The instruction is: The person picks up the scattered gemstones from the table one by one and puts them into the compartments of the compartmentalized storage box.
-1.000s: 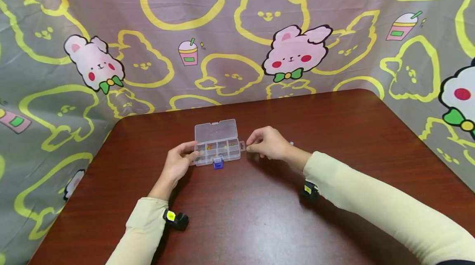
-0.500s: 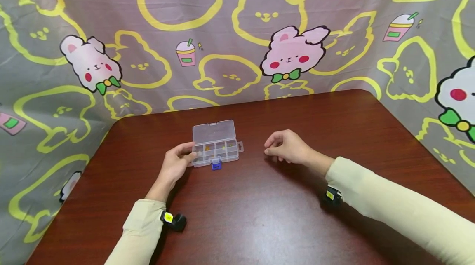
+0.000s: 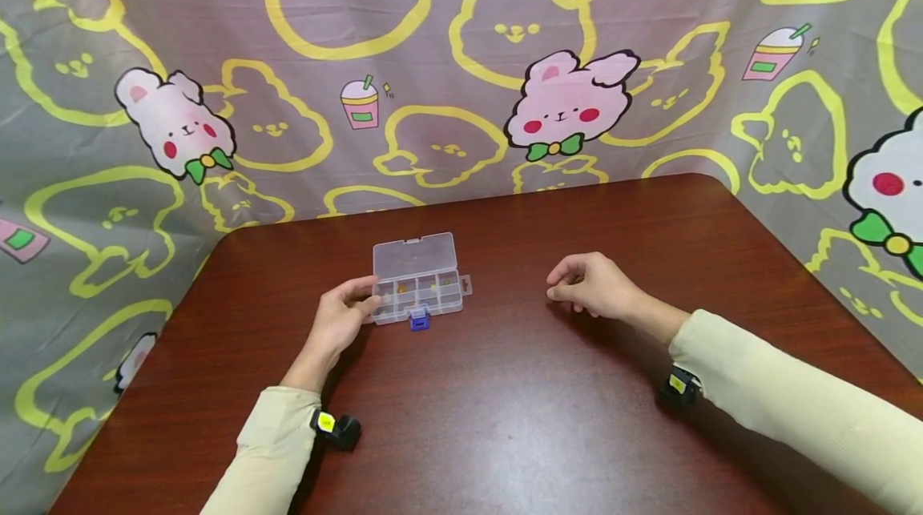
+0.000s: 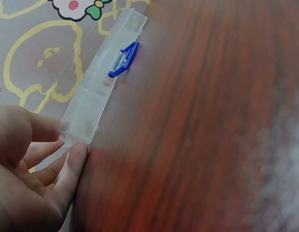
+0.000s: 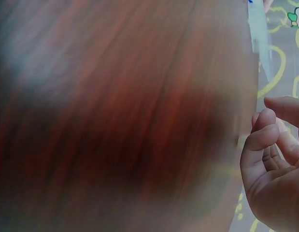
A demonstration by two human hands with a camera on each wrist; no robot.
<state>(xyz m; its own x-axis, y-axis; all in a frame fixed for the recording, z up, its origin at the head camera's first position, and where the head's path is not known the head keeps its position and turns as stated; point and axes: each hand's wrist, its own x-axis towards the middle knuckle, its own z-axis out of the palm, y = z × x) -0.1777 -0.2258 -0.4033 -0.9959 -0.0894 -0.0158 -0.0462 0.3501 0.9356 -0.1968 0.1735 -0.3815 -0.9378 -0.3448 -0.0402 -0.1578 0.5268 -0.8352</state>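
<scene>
A clear plastic compartment box (image 3: pixel 450 307) lies on the table with its lid (image 3: pixel 414 257) raised at the back. Its blue latch (image 3: pixel 419 321) hangs at the front, and a few small yellow pieces (image 3: pixel 401 288) show in the compartments. My left hand (image 3: pixel 339 318) holds the box's left end, thumb in front and fingers behind, as the left wrist view also shows. Off to the right of the box, apart from its hanging tab (image 3: pixel 466 284), my right hand (image 3: pixel 595 287) hovers low over the table. Its fingers (image 5: pixel 255 145) are loosely bent, with nothing visible between them.
The brown wooden table (image 3: pixel 476 419) spreads around the box and both hands. A patterned curtain (image 3: pixel 447 42) stands along its back and sides. Each wrist carries a small black camera, such as the left one (image 3: pixel 348 432).
My right hand has drawn away from the box's tab, moving right across the table. A small pale thing seen behind the right wrist earlier is now out of sight. My left hand keeps its hold.
</scene>
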